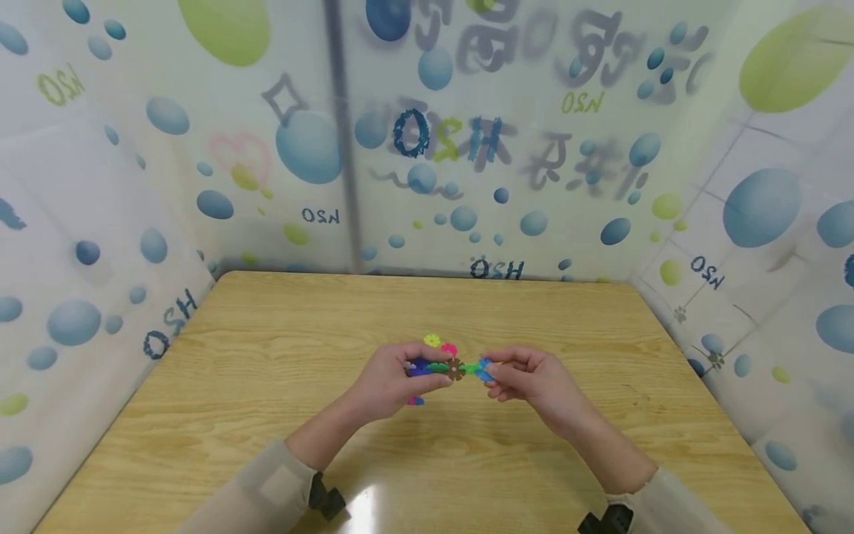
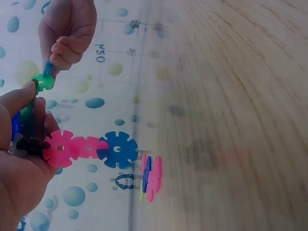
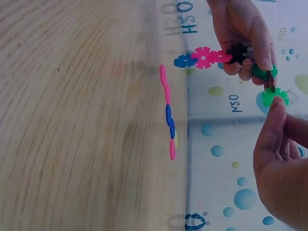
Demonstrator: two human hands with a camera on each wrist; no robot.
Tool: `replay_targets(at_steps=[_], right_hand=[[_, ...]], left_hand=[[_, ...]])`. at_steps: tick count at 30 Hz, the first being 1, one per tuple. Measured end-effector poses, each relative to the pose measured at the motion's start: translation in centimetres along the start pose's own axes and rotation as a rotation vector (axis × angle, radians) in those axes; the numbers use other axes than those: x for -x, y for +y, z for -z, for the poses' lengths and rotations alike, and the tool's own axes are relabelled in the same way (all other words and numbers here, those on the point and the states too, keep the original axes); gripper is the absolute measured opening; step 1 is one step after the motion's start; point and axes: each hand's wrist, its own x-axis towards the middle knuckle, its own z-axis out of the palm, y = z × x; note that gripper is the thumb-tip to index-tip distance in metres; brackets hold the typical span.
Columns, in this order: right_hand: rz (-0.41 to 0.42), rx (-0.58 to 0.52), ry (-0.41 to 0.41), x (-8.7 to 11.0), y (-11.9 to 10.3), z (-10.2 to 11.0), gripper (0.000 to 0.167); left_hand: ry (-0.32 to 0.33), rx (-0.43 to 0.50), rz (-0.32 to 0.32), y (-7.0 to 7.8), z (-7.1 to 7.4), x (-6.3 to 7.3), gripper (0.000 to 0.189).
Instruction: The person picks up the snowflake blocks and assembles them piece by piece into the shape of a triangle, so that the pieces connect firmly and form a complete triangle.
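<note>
My left hand (image 1: 394,380) grips a chain of notched plastic snowflake discs between thumb and fingers. The chain includes a brown disc (image 1: 457,369) and a light green disc (image 3: 275,97) beyond the left fingertips. A branch of a black disc (image 3: 237,53), pink discs (image 2: 61,148) and a blue disc (image 2: 118,150) hangs below the left palm. At the chain's right end my right hand (image 1: 537,378) pinches a light blue disc (image 1: 484,369) against the light green one. The left fingers hide part of the chain.
More discs lie on the wooden table (image 1: 300,319) behind the hands, among them a yellow disc (image 1: 431,340) and a pink disc (image 1: 448,348). Printed curtains (image 1: 427,215) enclose the table at the back and both sides.
</note>
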Motion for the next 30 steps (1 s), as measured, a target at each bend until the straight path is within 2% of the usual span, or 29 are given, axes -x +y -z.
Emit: replay_targets(at_steps=[15, 25, 30], right_hand=[[0.021, 0.002, 0.023, -0.03, -0.5, -0.11, 0.037], [0.0, 0.013, 0.029, -0.16, -0.71, -0.08, 0.038], [-0.001, 0.014, 0.036, -0.08, -0.61, 0.06, 0.044]], left_hand=[[0.019, -0.015, -0.017, 0.16, -0.23, -0.35, 0.03], [0.037, 0.015, 0.024, 0.46, -0.04, -0.28, 0.031], [0.047, 0.054, 0.04, 0.31, -0.08, -0.59, 0.031]])
